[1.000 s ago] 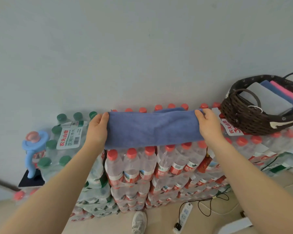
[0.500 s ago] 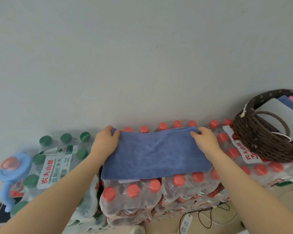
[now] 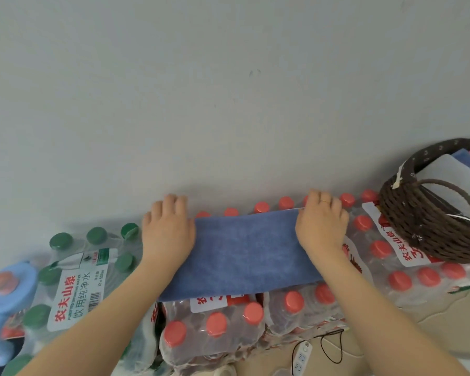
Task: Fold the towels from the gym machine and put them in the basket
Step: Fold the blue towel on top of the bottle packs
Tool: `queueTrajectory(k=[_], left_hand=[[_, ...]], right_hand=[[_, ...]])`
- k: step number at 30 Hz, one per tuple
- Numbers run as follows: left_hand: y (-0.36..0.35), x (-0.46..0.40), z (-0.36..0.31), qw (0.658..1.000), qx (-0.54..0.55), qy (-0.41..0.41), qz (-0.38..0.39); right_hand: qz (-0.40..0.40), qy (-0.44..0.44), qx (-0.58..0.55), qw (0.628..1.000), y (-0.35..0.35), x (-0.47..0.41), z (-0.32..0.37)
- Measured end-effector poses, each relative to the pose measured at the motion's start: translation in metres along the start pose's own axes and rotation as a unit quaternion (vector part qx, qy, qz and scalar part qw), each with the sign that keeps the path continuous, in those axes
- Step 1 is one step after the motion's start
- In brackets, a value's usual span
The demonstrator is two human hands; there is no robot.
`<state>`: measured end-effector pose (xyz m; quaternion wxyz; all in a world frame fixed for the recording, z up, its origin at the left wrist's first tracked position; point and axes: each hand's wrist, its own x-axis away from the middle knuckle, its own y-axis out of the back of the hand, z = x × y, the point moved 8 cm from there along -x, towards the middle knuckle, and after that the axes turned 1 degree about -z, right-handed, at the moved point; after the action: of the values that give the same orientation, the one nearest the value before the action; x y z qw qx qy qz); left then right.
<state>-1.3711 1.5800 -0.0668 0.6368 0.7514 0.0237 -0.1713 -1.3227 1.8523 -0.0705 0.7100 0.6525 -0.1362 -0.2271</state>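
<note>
A blue towel, folded into a long band, lies flat across the red-capped water bottle packs. My left hand covers its left end and my right hand covers its right end. The fingers of both hands curl over the far edge and hold the towel. A dark brown woven basket stands on the packs at the right. Inside it are folded towels in grey, blue and pink.
Green-capped bottle packs stand to the left, with a light blue handled object at the far left. A plain wall rises right behind the packs. A power strip with a black cable lies on the floor below.
The towel was held up stretched between both hands; it now lies flat on the bottle tops. Both hands have moved forward toward the wall, and the view has tilted upward.
</note>
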Motion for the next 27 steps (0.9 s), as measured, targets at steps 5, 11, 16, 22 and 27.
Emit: queueTrajectory(k=[5,11,16,22,27], left_hand=[[-0.035,0.022,-0.09,0.97,0.086,-0.198,0.116],[-0.056,0.029,-0.064,0.964,0.047,-0.172,0.198],[-0.053,0.029,-0.046,0.971,0.025,-0.118,0.208],[-0.048,0.029,-0.048,0.981,0.02,-0.062,0.184],[-0.044,0.038,-0.1,0.972,0.03,-0.121,0.197]], right_hand=[[0.107,0.318,-0.101,0.937,-0.026,0.056,0.101],[0.167,0.32,0.005,0.932,-0.049,0.036,0.051],[0.193,0.152,-0.003,0.969,-0.057,-0.004,-0.027],[0.101,0.043,-0.059,0.992,-0.027,0.008,-0.054],[0.138,0.02,-0.179,0.974,-0.029,0.012,-0.057]])
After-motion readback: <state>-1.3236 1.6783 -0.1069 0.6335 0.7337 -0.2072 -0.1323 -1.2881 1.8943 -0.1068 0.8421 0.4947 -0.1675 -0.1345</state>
